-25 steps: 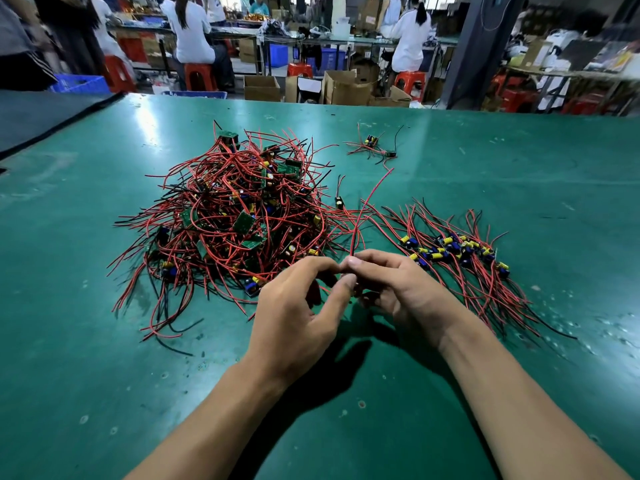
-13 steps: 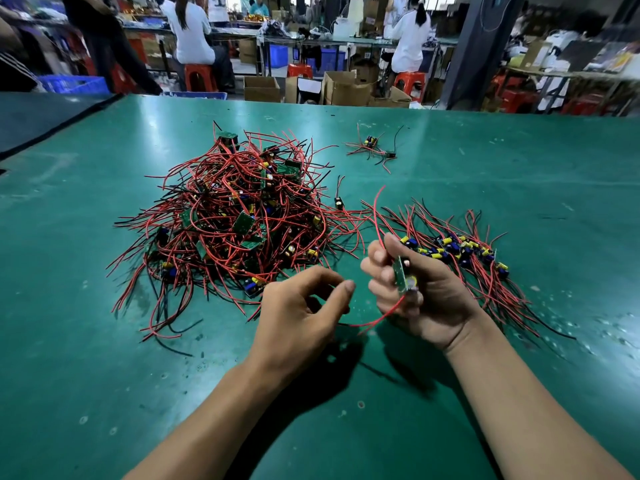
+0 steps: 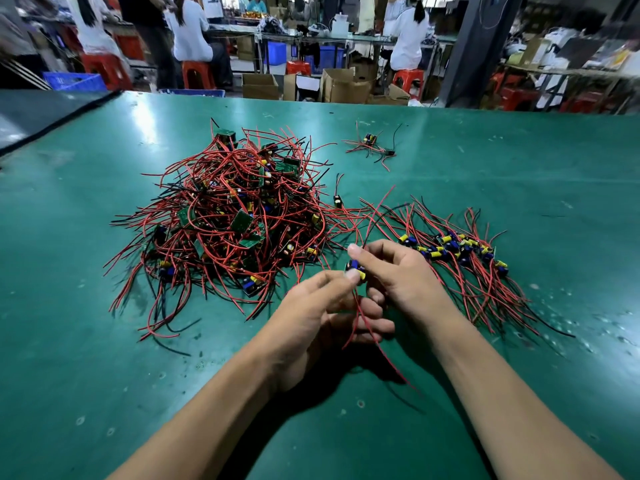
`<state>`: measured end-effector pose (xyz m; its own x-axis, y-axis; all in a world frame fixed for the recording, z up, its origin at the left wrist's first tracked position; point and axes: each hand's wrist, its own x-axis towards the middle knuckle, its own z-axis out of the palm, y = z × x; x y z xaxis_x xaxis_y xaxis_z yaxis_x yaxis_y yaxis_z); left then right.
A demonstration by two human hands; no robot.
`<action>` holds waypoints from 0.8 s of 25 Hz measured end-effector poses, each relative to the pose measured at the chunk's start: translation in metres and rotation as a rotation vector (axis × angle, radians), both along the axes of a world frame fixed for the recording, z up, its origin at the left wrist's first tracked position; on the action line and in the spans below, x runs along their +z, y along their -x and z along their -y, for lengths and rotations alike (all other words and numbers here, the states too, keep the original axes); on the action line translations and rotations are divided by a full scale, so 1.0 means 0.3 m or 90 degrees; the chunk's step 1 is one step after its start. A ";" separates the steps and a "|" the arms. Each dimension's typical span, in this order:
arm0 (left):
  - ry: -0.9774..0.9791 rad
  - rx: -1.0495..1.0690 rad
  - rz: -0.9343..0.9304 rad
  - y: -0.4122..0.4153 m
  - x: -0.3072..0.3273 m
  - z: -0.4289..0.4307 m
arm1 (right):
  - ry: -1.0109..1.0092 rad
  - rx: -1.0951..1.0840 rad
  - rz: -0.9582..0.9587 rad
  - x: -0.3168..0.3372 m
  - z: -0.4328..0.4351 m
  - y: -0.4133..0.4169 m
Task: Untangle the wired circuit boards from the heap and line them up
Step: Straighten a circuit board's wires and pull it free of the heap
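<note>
A big tangled heap (image 3: 232, 216) of small green circuit boards with red and black wires lies on the green table (image 3: 104, 358), left of centre. To its right, a row of boards (image 3: 453, 249) with blue and yellow parts lies side by side, wires fanned toward me. Between them, my right hand (image 3: 401, 282) pinches one small board (image 3: 356, 269) with blue and yellow parts. My left hand (image 3: 311, 320) meets it from below, thumb and forefinger on the board; its red wires hang down past my fingers.
A few loose wired boards (image 3: 372, 142) lie farther back on the table, and a single one (image 3: 336, 199) sits beside the heap. Beyond the far edge are cardboard boxes (image 3: 341, 86), red stools and seated people at other benches.
My right hand has turned the board over, so its blue and yellow parts face up. My left hand has come up to pinch it. The board's wires now hang below my hands.
</note>
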<state>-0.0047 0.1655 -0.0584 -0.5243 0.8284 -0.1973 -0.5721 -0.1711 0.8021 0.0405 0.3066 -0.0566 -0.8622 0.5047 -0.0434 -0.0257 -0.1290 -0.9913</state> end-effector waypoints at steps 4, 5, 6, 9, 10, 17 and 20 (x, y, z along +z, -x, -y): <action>-0.012 -0.060 0.052 0.023 -0.007 0.021 | -0.070 -0.036 -0.025 -0.005 -0.001 0.011; -0.011 -0.074 0.063 0.031 -0.008 0.025 | -0.070 -0.033 -0.029 -0.006 -0.001 0.011; -0.009 -0.089 0.060 0.037 -0.009 0.027 | -0.055 -0.020 -0.030 -0.009 -0.001 0.010; 0.035 -0.095 0.011 0.035 -0.008 0.020 | 0.013 0.053 -0.004 -0.015 -0.004 0.001; 0.055 -0.071 -0.004 0.031 -0.011 0.013 | 0.008 0.069 0.012 -0.017 -0.008 -0.002; 0.102 0.056 -0.150 0.036 -0.023 0.007 | 0.062 0.107 0.034 -0.018 -0.021 -0.011; 0.117 0.077 -0.228 0.040 -0.029 0.005 | 0.033 0.104 0.033 -0.020 -0.014 -0.009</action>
